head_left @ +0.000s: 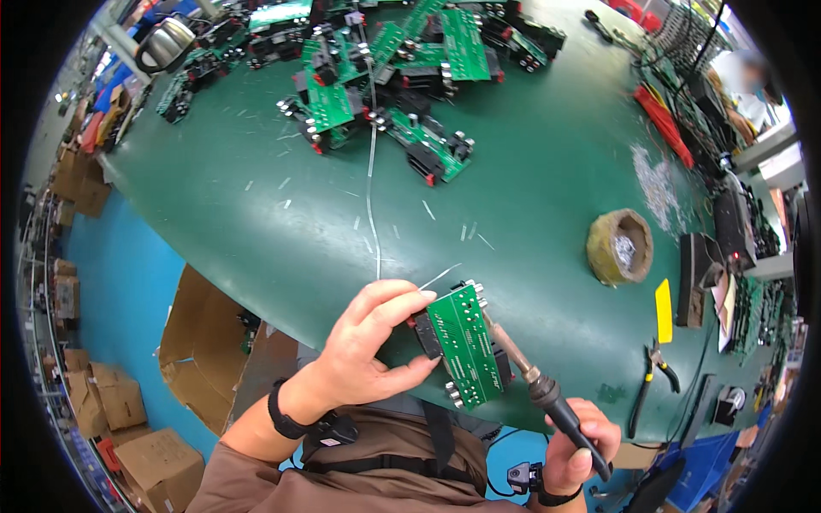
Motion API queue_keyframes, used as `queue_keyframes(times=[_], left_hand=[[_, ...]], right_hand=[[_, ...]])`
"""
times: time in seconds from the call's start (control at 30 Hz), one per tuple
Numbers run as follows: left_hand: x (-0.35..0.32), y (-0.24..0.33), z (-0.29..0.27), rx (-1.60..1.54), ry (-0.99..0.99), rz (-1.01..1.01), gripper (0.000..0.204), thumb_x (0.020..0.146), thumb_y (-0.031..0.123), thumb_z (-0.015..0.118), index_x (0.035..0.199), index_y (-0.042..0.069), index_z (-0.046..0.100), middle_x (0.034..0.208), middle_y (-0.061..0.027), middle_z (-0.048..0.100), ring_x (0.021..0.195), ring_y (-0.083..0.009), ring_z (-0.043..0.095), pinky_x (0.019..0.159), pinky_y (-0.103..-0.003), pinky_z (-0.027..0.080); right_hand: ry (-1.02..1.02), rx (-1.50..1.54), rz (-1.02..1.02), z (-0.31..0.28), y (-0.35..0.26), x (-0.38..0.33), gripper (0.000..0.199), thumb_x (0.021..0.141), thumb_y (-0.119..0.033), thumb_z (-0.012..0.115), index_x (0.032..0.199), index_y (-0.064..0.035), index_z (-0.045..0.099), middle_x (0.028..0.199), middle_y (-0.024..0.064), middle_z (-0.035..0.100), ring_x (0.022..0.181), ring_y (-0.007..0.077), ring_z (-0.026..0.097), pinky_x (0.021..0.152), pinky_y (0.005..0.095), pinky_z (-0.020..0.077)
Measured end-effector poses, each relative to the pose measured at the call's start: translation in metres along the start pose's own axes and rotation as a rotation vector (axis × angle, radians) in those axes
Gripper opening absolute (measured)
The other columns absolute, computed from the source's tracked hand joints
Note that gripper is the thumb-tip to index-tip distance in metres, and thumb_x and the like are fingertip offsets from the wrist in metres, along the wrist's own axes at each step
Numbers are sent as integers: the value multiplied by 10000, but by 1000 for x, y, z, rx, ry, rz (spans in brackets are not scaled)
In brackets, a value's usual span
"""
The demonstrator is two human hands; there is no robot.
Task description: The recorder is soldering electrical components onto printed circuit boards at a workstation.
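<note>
My left hand (368,342) grips a small green circuit board (466,342) with black connectors along its edges, holding it tilted over the near edge of the green table (282,222). My right hand (586,445) is closed around the black handle of a soldering iron (534,385), whose metal tip touches the right side of the board. A thin strand of solder wire (371,197) runs from the far pile down to the board.
A heap of green circuit boards (385,77) lies at the far middle. To the right sit a round brown tip-cleaner pot (619,248), a yellow tag (664,309), pliers (652,376) and red cables (663,124). Cardboard boxes (154,462) stand on the blue floor at left.
</note>
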State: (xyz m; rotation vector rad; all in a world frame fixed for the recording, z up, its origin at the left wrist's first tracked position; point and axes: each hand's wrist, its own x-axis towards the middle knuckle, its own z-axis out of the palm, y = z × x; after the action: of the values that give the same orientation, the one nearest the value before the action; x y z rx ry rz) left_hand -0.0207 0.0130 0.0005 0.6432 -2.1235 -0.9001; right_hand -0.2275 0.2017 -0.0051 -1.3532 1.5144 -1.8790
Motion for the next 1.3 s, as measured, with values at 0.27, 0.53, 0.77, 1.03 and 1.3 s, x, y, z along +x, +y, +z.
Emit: queue_keyframes(times=[0.27, 0.53, 0.77, 1.03, 1.3], left_hand=[[-6, -3, -1, -84, 36, -8, 653, 624, -12, 760, 1237, 28, 540, 1154, -123, 512, 961, -227, 561, 780, -310, 513], [-3, -3, 0, -78, 33, 1, 652, 615, -18, 753, 1231, 31, 547, 1146, -124, 510, 975, -250, 551, 791, -330, 505], [-3, -4, 0, -80, 33, 18, 659, 613, -17, 752, 1236, 34, 546, 1147, -120, 504, 965, -250, 553, 790, -332, 501], [-5, -5, 0, -114, 36, 0, 657, 611, -11, 756, 1233, 33, 549, 1141, -120, 510, 971, -260, 554, 817, -345, 488], [-3, -5, 1, -95, 41, 32, 659, 608, -17, 756, 1231, 32, 549, 1140, -119, 510, 969, -256, 553, 807, -341, 492]], right_hand=[[-37, -16, -4, 17, 2, 6, 388, 896, -407, 571, 971, -40, 471, 773, 106, 584, 656, 246, 583, 635, 390, 482], [-73, -3, 0, 16, 3, 11, 382, 891, -398, 579, 951, -32, 486, 771, 99, 577, 650, 230, 578, 622, 384, 474], [-72, -8, 34, 16, -1, 19, 377, 887, -404, 582, 931, -41, 491, 732, 87, 575, 620, 219, 572, 606, 379, 463], [-119, -32, -8, 15, -2, 22, 347, 874, -371, 603, 923, -45, 495, 720, 87, 573, 606, 225, 570, 594, 380, 459], [-125, -52, -35, 15, -2, 22, 345, 876, -374, 600, 925, -48, 497, 723, 94, 576, 603, 230, 564, 592, 381, 458]])
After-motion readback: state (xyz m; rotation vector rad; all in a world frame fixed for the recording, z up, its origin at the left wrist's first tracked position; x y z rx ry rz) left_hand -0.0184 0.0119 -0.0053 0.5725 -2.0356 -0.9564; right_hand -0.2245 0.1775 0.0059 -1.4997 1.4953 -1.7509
